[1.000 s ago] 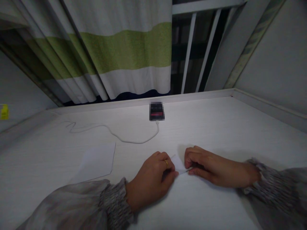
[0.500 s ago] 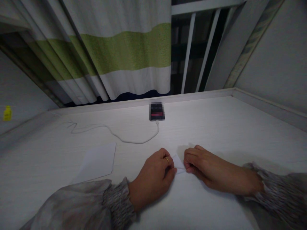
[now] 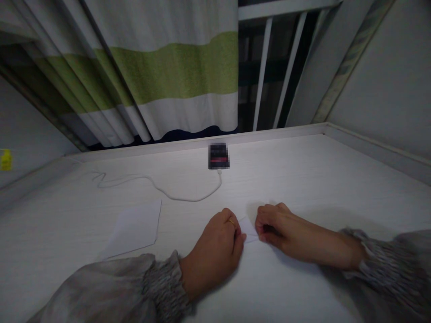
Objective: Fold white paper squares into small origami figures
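Observation:
A small folded piece of white paper (image 3: 248,228) lies between my two hands on the white tabletop (image 3: 286,296). My left hand (image 3: 217,249), with a ring on one finger, is closed on the paper's left side, thumb and fingers pinched together. At the paper's right corner, my right hand (image 3: 281,229) pinches with its fingertips. Parts of the paper are hidden beneath the fingers of both hands. Farther left, beyond my left sleeve, lies a flat white sheet of paper (image 3: 136,229).
A dark blurred device (image 3: 218,156) sits near the table's back edge, with a white cable (image 3: 182,198) plugged in and running left. Behind hangs a white and green curtain (image 3: 182,72) beside window bars (image 3: 262,74). A yellow object (image 3: 6,159) shows at the far left.
My right hand's fingers have shifted slightly up and left, and its thumb has pulled back a little. My left hand stays at the paper. The whole view has drifted slightly.

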Tool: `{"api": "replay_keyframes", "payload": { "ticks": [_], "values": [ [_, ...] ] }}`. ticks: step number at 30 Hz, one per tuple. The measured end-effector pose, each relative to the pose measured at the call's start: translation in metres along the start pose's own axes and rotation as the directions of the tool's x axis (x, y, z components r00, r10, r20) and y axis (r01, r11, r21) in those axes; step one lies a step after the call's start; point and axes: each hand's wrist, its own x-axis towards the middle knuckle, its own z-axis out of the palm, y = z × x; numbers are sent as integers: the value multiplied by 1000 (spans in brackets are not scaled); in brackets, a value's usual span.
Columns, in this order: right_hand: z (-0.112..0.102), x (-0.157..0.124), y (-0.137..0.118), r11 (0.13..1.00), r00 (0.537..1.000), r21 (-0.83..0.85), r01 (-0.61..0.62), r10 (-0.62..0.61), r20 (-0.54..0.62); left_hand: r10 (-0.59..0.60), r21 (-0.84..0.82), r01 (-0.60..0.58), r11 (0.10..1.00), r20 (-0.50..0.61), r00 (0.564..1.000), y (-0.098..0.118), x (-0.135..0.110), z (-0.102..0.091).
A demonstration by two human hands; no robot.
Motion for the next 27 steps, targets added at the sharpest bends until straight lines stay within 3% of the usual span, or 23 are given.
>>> {"api": "replay_keyframes", "payload": {
  "ticks": [13,20,24,27],
  "values": [
    [-4,2,-5,1000,998,-14,-27,28,52,26,36,-26,999,-5,1000,1,-2,3],
    [-4,-1,18,976,983,122,181,-184,18,5,-21,-5,1000,-1,1000,-1,-2,3],
    [-6,-2,22,919,921,100,382,-387,37,4,-51,-4,999,-9,1000,-2,-3,3],
    [-8,-3,21,891,888,30,454,-455,72,-15,-69,14,997,-8,1000,-1,-3,2]
  ]
}}
